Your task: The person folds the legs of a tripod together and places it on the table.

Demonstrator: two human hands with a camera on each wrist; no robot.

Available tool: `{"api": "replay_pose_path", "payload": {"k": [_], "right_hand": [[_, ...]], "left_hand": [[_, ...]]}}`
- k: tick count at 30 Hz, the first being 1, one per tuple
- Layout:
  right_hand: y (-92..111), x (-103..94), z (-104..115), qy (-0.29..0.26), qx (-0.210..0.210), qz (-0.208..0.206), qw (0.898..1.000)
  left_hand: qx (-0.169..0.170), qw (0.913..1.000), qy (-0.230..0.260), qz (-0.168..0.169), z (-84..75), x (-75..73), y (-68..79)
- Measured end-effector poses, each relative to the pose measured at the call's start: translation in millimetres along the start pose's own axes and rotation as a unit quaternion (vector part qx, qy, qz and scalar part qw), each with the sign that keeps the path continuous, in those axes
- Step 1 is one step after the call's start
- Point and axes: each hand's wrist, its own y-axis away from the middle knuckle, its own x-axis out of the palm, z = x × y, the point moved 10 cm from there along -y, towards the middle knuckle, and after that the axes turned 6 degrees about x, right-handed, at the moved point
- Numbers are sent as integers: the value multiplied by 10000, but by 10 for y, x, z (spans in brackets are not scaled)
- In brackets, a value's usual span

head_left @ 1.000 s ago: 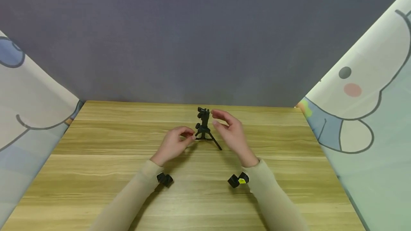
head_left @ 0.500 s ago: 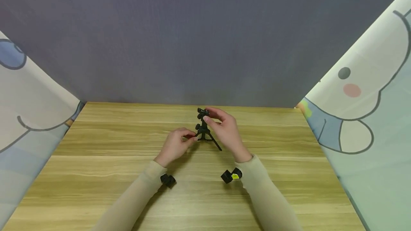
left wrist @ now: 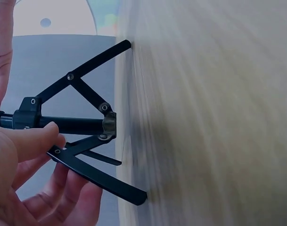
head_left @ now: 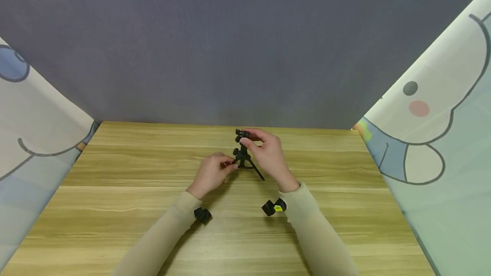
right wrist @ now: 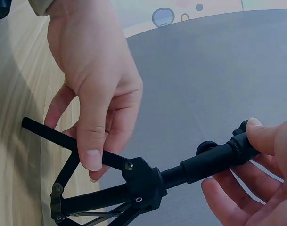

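Black mini tripod [head_left: 244, 156] is standing mid-frame on the wooden table [head_left: 115, 208]. I'm seeing my left hand [head_left: 210, 174] pinching a leg, my right hand [head_left: 268, 153] apparently gripping the head knob; bracing the leg firmly while twisting should prevent tipping.

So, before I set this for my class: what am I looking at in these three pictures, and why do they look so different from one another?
There is no machine here, only a person in beige sleeves working with two bare hands. The wide picture comes from a camera on the person's head, looking down at a light wooden table. The two close pictures come from cameras strapped to each wrist, so they appear tilted.

A small black metal tripod stands on the table. The left hand pinches one of its thin legs. The right hand grips the top of its centre column.

The two small black lumps by the forearms are the wrist cameras themselves.
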Motion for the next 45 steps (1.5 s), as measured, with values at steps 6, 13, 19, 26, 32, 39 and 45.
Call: {"api": "replay_pose_path", "payload": {"k": [6,13,19,26,32,39,45], "right_hand": [[-1,-5,25,102,-123,-171,9997],[-5,-7,15,94,-173,-316,9993],[7,11,41,230,-211,-386,9988],[10,14,53,297,-168,-487,9982],[17,20,64,275,-117,-457,9985],[16,21,54,270,-87,-413,9987],[21,3,42,232,1,-405,9989]], "left_hand": [[108,9995,-291,-22,-103,-37,-38],[180,9983,-430,-356,-184,-84,-43],[36,9975,-361,-606,-188,-88,1],[110,9934,81,-1137,-203,-139,44],[204,9842,855,-1534,-156,-137,75],[122,9717,1533,-1793,-86,-99,100],[70,9665,1713,-1908,-73,-59,120]]}}
